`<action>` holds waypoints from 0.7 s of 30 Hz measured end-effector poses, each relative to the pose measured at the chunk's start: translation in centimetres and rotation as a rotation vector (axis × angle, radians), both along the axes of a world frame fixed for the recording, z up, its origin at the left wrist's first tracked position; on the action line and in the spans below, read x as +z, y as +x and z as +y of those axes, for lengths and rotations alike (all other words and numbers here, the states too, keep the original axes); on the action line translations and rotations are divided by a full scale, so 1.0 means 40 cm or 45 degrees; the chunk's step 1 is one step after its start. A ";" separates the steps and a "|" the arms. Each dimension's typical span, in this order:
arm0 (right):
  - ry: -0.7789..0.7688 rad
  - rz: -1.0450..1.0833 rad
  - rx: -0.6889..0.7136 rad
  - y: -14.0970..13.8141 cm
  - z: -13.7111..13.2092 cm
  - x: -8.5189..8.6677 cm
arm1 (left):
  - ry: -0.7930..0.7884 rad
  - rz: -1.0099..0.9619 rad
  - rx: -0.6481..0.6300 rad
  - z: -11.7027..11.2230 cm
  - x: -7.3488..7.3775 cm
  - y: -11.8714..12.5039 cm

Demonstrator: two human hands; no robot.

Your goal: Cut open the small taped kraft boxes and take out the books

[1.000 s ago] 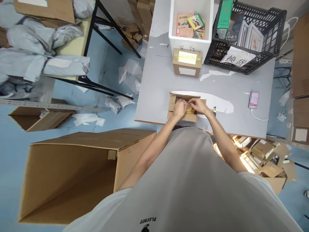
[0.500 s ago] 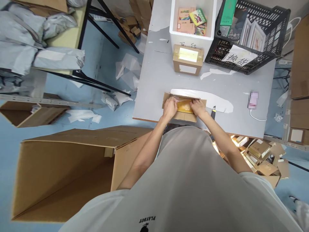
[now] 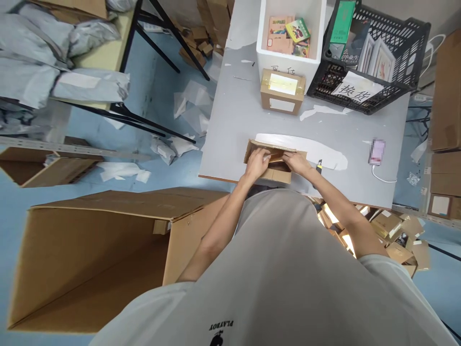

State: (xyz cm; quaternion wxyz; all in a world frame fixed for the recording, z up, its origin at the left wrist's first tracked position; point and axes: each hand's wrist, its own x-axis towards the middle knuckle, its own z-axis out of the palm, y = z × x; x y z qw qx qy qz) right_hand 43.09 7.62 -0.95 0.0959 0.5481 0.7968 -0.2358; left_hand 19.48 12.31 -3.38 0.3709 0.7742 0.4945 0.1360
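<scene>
A small cardboard box (image 3: 276, 176) lies at the table's near edge with its flaps spread. My left hand (image 3: 257, 164) reaches into its left side, fingers curled together; whatever they pinch is hidden. From the right, my right hand (image 3: 296, 161) bends its fingers over the opening, also closed, and what is in them cannot be made out. Between the hands the box interior looks dark brown, with a little orange showing. Just right of my right hand lies a yellow-and-black utility knife (image 3: 319, 166).
A taped carton (image 3: 282, 91) stands before a white bin (image 3: 288, 65) holding small books. Beside it is a black crate (image 3: 367, 93) with books. A phone (image 3: 377, 153) with a cable lies at right. A large open carton (image 3: 198, 230) stands on the floor at left.
The yellow surface seen inside the small box has mostly gone from view. My hands have shifted slightly, fingers now farther inside the opening. The camera view has moved a little.
</scene>
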 end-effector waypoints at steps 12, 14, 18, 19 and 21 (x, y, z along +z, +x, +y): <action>0.427 0.619 -0.507 -0.003 -0.060 0.184 | 0.098 -0.224 -0.038 0.018 0.114 -0.027; 0.484 0.654 -0.549 0.008 -0.075 0.214 | 0.089 -0.238 -0.064 0.027 0.129 -0.029; 0.555 0.644 -0.563 0.024 -0.104 0.258 | 0.028 -0.235 -0.108 0.046 0.146 -0.028; 0.547 0.596 -0.535 0.025 -0.111 0.264 | 0.013 -0.247 -0.125 0.050 0.149 -0.025; 0.501 0.434 -0.477 0.027 -0.124 0.272 | 0.001 -0.270 -0.161 0.058 0.153 -0.017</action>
